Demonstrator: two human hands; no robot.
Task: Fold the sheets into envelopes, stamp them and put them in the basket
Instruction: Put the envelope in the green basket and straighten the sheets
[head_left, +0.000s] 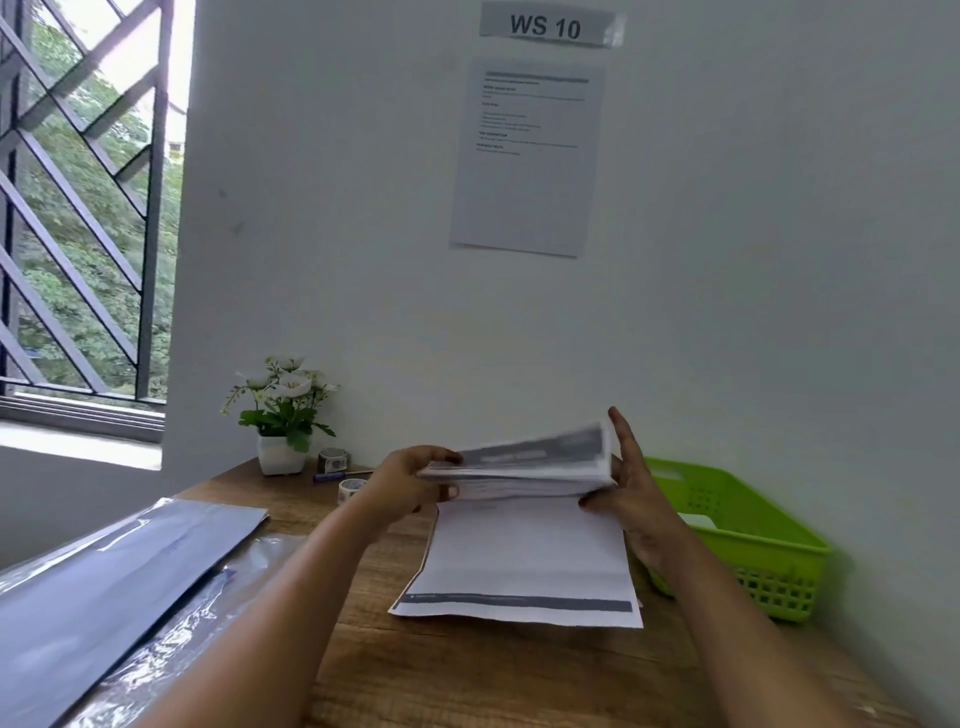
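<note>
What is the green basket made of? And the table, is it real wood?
The green basket looks like moulded plastic: bright even colour, smooth rim, rows of little holes in its walls. The table shows brown wood grain with a matt finish, but whether it is solid wood or a printed wood-look surface cannot be told from here.

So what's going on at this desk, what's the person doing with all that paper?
A person is folding a printed sheet on the wooden desk. The left hand and right hand hold the sheet's far end, lifted and bent back toward the person, while the near end lies flat. The fold is not pressed down yet. A green basket waits at the right, with something pale lying in it. Tape rolls and a potted plant sit near the wall.
</note>
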